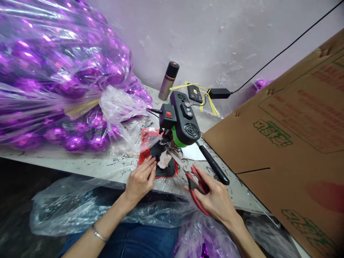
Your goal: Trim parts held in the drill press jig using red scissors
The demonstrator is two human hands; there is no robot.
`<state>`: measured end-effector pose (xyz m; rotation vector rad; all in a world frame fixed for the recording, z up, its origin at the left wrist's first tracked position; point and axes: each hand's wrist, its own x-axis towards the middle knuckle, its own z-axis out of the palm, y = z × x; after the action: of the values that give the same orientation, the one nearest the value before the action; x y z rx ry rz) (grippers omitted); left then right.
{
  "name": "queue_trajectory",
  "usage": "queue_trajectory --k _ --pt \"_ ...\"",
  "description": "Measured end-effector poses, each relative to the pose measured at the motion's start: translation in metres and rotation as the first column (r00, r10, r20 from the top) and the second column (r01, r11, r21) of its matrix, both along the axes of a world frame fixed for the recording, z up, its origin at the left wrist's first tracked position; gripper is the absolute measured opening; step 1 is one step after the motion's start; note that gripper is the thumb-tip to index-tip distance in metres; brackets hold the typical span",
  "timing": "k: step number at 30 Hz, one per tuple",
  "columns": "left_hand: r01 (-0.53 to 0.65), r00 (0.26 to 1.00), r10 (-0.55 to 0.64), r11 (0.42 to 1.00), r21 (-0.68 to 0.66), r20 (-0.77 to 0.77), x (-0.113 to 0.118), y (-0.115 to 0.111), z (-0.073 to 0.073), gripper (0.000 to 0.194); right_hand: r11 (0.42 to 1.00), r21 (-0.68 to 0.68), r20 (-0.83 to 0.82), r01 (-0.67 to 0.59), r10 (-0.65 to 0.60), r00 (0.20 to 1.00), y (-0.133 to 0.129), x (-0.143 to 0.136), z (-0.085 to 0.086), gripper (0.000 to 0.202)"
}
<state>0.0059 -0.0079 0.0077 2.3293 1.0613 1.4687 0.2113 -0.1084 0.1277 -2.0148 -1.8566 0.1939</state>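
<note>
My right hand [212,195] is wrapped round red-and-black handled scissors [197,193], whose blades point up and left beneath the head of a small black-and-green machine [185,118]. The blade tips are close to a crumpled white lump [164,160] on the machine's black base [169,171]. My left hand [141,177] rests at the base's left edge, fingers stretched out beside the lump. Nothing shows in that hand, though the undersides of its fingers are hidden. A red-bordered mat [142,154] lies under the base.
A large clear bag of shiny purple balls [67,79] fills the left. A spray can [168,80] and a black adapter [220,93] stand behind the machine. A cardboard box [290,143] takes up the right. The machine's black lever [215,165] juts forward. Black scraps litter the table [107,163].
</note>
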Motion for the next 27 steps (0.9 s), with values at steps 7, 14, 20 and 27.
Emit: queue_trajectory --k 7,14,20,27 --pt "-0.009 1.000 0.009 1.000 0.019 -0.007 0.000 0.000 0.002 0.023 1.000 -0.004 -0.011 -0.009 0.009 1.000 -0.002 0.002 -0.002 0.055" --pt "-0.005 1.000 0.005 1.000 0.007 -0.007 0.000 0.000 0.000 0.026 1.000 -0.023 -0.003 0.003 -0.003 1.000 -0.001 0.001 -0.007 0.057" --pt "-0.004 1.000 0.004 1.000 0.009 -0.010 0.000 -0.001 0.002 0.024 0.999 -0.032 -0.039 -0.028 0.027 0.999 -0.004 0.004 -0.007 0.056" --pt "-0.014 1.000 0.014 1.000 0.009 -0.017 0.001 -0.002 0.003 0.023 0.996 -0.021 -0.033 -0.084 0.084 0.996 -0.003 0.013 -0.003 0.047"
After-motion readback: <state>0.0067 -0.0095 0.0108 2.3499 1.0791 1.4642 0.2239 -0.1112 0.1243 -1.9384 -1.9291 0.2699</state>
